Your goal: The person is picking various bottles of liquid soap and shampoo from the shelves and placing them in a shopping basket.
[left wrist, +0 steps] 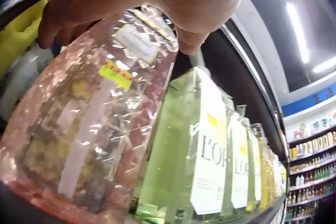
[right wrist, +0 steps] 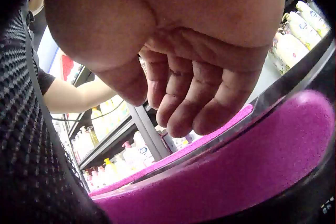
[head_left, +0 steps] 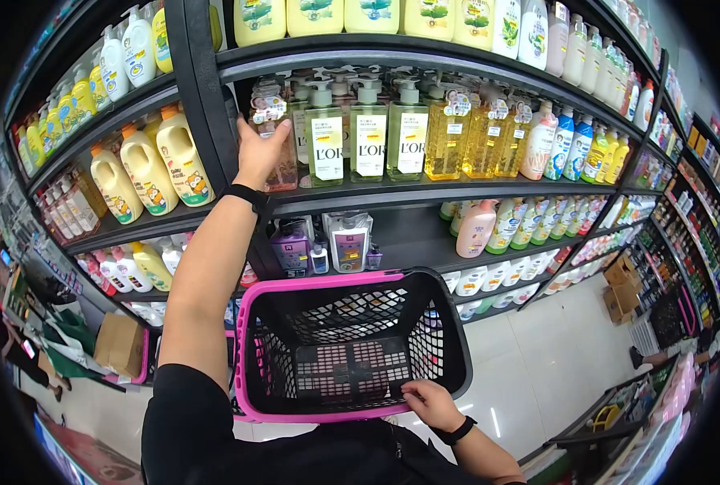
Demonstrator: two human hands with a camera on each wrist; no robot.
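gripping pink bottle (head_left: 282, 174) on shelf (head_left: 344, 192) with left hand (head_left: 260, 151); holding right hand (head_left: 433, 405) loosely curled, empty, near basket (head_left: 242, 347); judged early: reached and grasped, apparently not yet taken off shelf; seeing no goods in basket

My right hand (right wrist: 168, 35) has its fingers bent, near the pink rim (right wrist: 231, 171) of the basket. Black net (right wrist: 31, 124) is on one side. Behind, my left arm (right wrist: 79, 97) and bottles (right wrist: 131, 155) on shelves (right wrist: 113, 139) show.
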